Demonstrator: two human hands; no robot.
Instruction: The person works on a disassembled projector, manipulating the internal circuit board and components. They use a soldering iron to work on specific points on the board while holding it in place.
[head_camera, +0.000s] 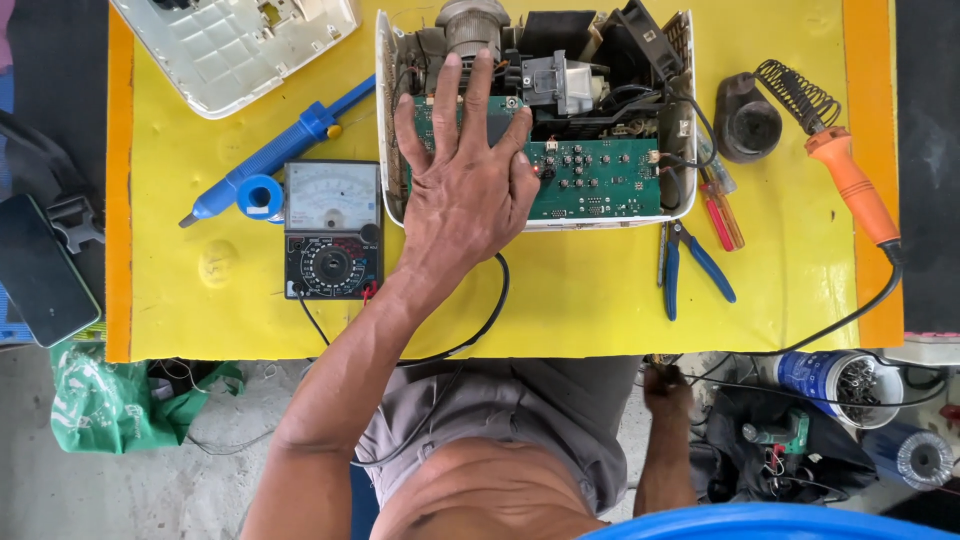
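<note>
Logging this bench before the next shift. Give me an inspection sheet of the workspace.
Surface: yellow mat with orange edges, on a dark table.
Job's things: opened white device, lid off, green circuit board and lens assembly exposed.
Clutter: analog multimeter, blue desoldering pump, solder roll, blue-handled pliers, screwdrivers, orange soldering iron by its coil stand, white cover.
Hands: left hand flat, fingers spread, on the board; right hand below the table edge, grip unclear.
Cables: black cable loops under the left wrist; iron cord runs off the right edge.
Surroundings: concrete floor, green bag, phone, blue tub of screws.
</note>
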